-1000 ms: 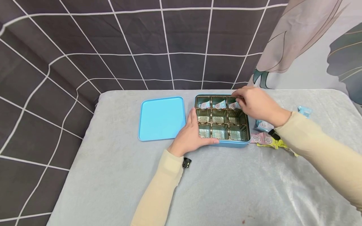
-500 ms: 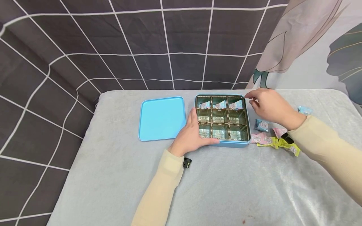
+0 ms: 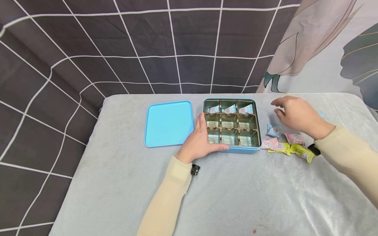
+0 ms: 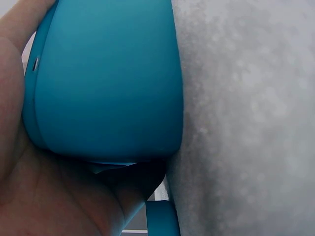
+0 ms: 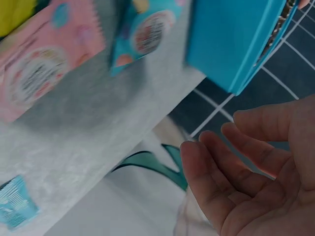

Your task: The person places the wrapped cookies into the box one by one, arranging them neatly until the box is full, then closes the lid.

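Note:
My left hand (image 3: 197,141) presses against the near left corner of a blue box (image 3: 243,150), fingers straight along its left side and thumb along its front. The left wrist view shows the palm close against the box's wall (image 4: 108,83). Inside, a gold-brown divided tray (image 3: 229,128) has blue-wrapped candies (image 3: 229,109) in its far row; the middle and near rows hold nothing visible. My right hand (image 3: 301,114) hovers right of the box, fingers loosely bent and holding nothing. Below it lie a blue candy (image 3: 273,130), pink candies (image 3: 294,138) and yellow candies (image 3: 302,152).
A light blue lid (image 3: 169,124) lies flat left of the box on the grey cloth-covered table (image 3: 118,183). Another blue candy (image 5: 18,202) lies farther right, mostly behind my right hand in the head view. A dark gridded curtain (image 3: 141,39) hangs behind the table.
My right hand has withdrawn from the box's far right compartment and moved right over the loose candies, leaving a blue candy visible in that compartment. My left hand has stayed on the box.

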Available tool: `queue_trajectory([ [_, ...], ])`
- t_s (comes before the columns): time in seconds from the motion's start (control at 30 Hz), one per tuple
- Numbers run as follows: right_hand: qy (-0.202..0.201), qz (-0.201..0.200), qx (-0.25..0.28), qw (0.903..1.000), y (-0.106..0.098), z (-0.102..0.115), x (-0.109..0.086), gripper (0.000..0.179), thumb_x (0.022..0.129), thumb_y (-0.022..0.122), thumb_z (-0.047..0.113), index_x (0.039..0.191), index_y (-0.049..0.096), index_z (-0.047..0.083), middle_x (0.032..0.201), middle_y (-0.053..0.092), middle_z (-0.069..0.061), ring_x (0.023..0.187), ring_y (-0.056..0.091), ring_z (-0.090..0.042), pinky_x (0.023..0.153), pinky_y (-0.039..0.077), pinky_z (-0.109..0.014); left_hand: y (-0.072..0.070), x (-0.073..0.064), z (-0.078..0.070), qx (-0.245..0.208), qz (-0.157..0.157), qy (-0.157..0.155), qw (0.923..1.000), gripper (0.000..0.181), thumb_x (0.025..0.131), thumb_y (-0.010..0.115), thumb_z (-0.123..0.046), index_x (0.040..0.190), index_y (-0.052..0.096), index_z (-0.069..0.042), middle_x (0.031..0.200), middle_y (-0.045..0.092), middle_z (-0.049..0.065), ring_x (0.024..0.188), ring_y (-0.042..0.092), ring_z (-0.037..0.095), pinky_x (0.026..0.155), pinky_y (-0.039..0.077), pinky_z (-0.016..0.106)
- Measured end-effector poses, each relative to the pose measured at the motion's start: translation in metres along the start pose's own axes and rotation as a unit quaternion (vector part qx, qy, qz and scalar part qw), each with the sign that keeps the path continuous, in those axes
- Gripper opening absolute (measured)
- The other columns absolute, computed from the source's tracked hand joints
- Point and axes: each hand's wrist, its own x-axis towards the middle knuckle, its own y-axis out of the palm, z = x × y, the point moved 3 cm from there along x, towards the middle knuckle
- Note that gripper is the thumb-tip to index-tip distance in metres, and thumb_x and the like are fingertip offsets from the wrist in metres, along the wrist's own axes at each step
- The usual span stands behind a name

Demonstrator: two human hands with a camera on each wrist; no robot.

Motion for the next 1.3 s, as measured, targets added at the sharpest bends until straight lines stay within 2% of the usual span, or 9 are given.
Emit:
queue_trajectory([
  [0.27,0.019,0.018,-0.019,0.9995,0.001,-0.018,-0.008,0.026,0.087,0.06,-0.004,0.111,0.065,-0.015,0.101,0.067,-0.032,0.079,0.063,-0.037,0.077,0.048,-0.058,0.0,0.0,0.001,0.001,0.0,0.001,1.0,0.142,0.072,0.075,-0.074,0.159,-0.016,-0.009,0.168,-0.016,0.007,0.153,0.003,0.021,0.11,0.038,0.043],
  [0.53,0.043,0.027,-0.03,0.9983,0.004,-0.043,-0.021,0.03,0.082,0.053,-0.009,0.109,0.064,-0.016,0.103,0.066,-0.035,0.095,0.062,-0.051,0.081,0.047,-0.062,0.0,0.001,0.001,-0.006,0.002,-0.005,1.0,0.141,0.072,0.077,-0.072,0.159,-0.017,-0.011,0.168,-0.015,0.006,0.153,0.007,0.022,0.111,0.038,0.043],
  [0.93,0.104,0.065,-0.049,0.9913,0.006,-0.073,-0.037,0.035,0.08,0.061,-0.008,0.114,0.06,-0.018,0.111,0.061,-0.04,0.096,0.061,-0.055,0.08,0.046,-0.064,0.0,0.0,0.0,0.0,0.004,-0.005,1.0,0.142,0.072,0.075,-0.075,0.159,-0.017,-0.011,0.168,-0.016,0.005,0.153,0.005,0.02,0.11,0.038,0.042],
  [1.13,0.122,0.064,-0.061,0.9886,0.004,-0.083,-0.043,0.036,0.08,0.06,-0.004,0.113,0.06,-0.018,0.108,0.061,-0.04,0.094,0.061,-0.054,0.079,0.045,-0.065,-0.002,0.0,-0.001,0.003,0.006,-0.006,1.0,0.141,0.073,0.075,-0.074,0.159,-0.018,-0.011,0.168,-0.016,0.006,0.153,0.003,0.02,0.112,0.036,0.041],
  [1.3,0.153,0.073,-0.091,0.9814,0.005,-0.097,-0.048,0.034,0.083,0.059,-0.001,0.113,0.058,-0.019,0.106,0.059,-0.04,0.094,0.059,-0.054,0.079,0.045,-0.066,-0.001,0.0,-0.001,0.0,0.004,-0.005,1.0,0.141,0.073,0.075,-0.073,0.159,-0.015,-0.01,0.168,-0.015,0.006,0.153,0.005,0.021,0.11,0.039,0.042],
])
